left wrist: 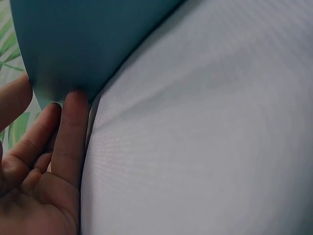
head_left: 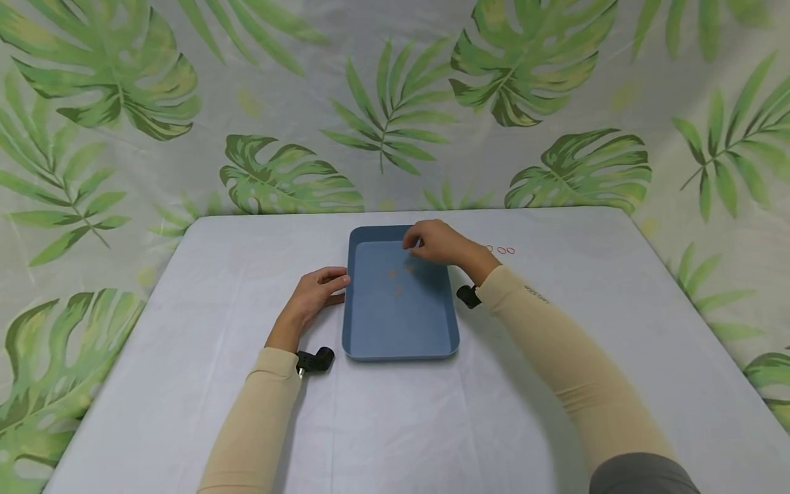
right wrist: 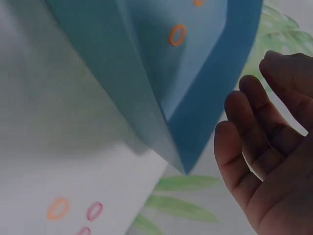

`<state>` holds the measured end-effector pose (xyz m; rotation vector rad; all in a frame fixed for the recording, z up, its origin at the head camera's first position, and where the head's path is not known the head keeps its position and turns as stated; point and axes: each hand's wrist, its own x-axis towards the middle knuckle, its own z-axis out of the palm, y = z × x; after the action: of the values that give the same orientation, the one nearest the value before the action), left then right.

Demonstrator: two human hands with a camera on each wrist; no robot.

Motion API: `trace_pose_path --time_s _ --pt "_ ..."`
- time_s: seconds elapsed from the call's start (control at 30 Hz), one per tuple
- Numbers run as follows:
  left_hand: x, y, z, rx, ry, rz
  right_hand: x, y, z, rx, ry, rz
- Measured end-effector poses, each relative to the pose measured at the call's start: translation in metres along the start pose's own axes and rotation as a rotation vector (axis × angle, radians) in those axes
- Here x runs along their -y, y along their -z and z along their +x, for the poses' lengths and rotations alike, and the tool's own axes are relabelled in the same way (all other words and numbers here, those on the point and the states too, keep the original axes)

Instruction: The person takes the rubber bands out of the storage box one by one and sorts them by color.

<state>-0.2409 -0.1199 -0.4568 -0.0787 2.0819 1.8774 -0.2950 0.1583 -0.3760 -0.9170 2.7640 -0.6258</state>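
A blue rectangular tray (head_left: 401, 336) lies on the white-covered table, its short side toward me. Several small orange rings (head_left: 398, 290) lie inside it. My left hand (head_left: 313, 296) is at the tray's left wall, and in the left wrist view its extended fingertips (left wrist: 76, 100) rest against the outer side. Over the tray's far right part hovers my right hand (head_left: 441, 243), its fingers loosely bent. In the right wrist view nothing shows between those fingers (right wrist: 239, 107); an orange ring (right wrist: 177, 35) is seen on the tray floor beyond.
Right of the tray, red rings (head_left: 506, 250) lie on the tabletop, partly behind my right wrist. The right wrist view shows an orange ring (right wrist: 58, 209) and pink-red rings (right wrist: 95, 211) there. A leaf-patterned cloth (head_left: 395, 103) hangs behind the table's far edge.
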Motion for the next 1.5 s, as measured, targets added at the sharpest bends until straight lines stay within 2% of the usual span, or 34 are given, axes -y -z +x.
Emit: trace_pose_path --time_s 0.33,0.63,0.9,1.5 --pt "0.000 0.001 0.000 0.009 0.008 0.003 -0.006 -0.021 0.008 0.060 -0.105 -0.040" --pt "0.001 0.001 0.000 0.013 0.010 0.001 -0.006 -0.033 0.007 0.075 -0.110 -0.107" --pt "-0.001 0.001 -0.001 -0.003 0.010 0.013 -0.007 -0.037 0.006 0.035 -0.105 -0.155" --pt "-0.002 -0.001 -0.001 0.006 -0.002 -0.013 -0.005 -0.039 0.002 0.001 -0.112 -0.165"
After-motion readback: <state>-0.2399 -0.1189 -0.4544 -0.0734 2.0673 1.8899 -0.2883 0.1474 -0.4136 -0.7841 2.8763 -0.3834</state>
